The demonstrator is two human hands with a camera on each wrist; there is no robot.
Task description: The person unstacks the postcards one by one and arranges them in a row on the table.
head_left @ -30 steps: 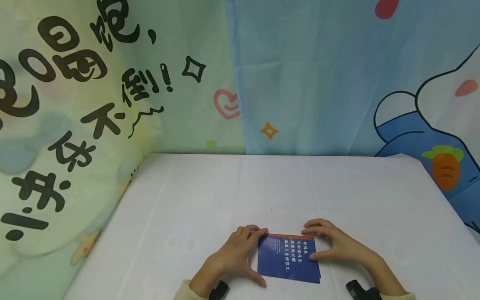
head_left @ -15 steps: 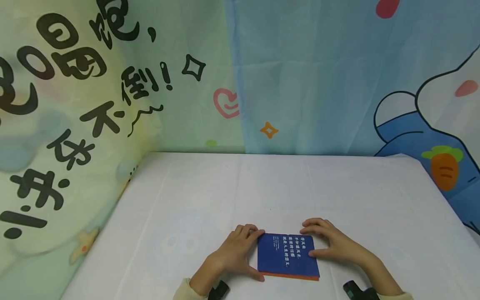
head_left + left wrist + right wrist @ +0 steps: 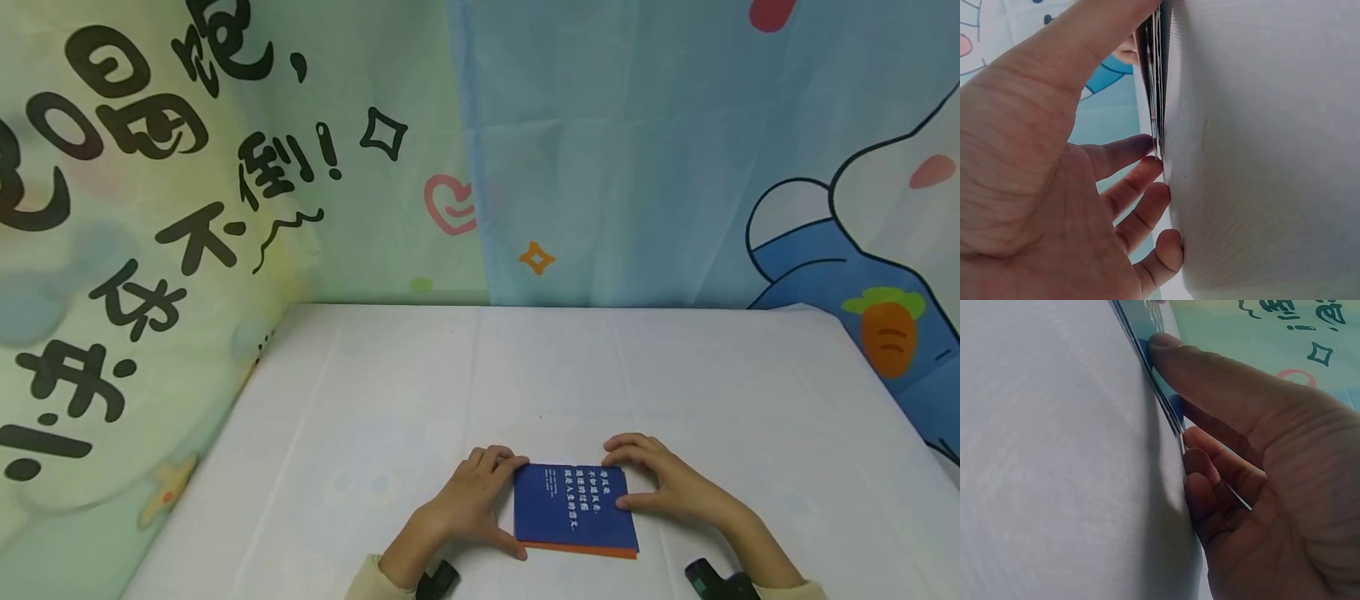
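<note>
A stack of thin cards lies on the white table near its front, topped by a blue card (image 3: 572,502) printed with white Chinese characters. A strip of an orange card (image 3: 585,548) shows under its near edge. My left hand (image 3: 471,502) holds the stack's left side, with the thumb near the front corner and the index finger at the back corner. At the right side, my right hand (image 3: 671,483) has its thumb on the blue card's edge and its fingers around the back corner. Several layered edges of the stack (image 3: 1155,81) show in the left wrist view.
The white table cloth (image 3: 390,375) spreads behind and to both sides of the hands. A printed backdrop (image 3: 615,150) stands at the back and left, with large characters and a cartoon figure. Dark wrist cameras (image 3: 720,581) sit on both wrists.
A second ago an orange strip showed along the stack's back edge; now the blue card covers it, and orange shows at the front instead. Both hands stay at the sides, barely moved.
</note>
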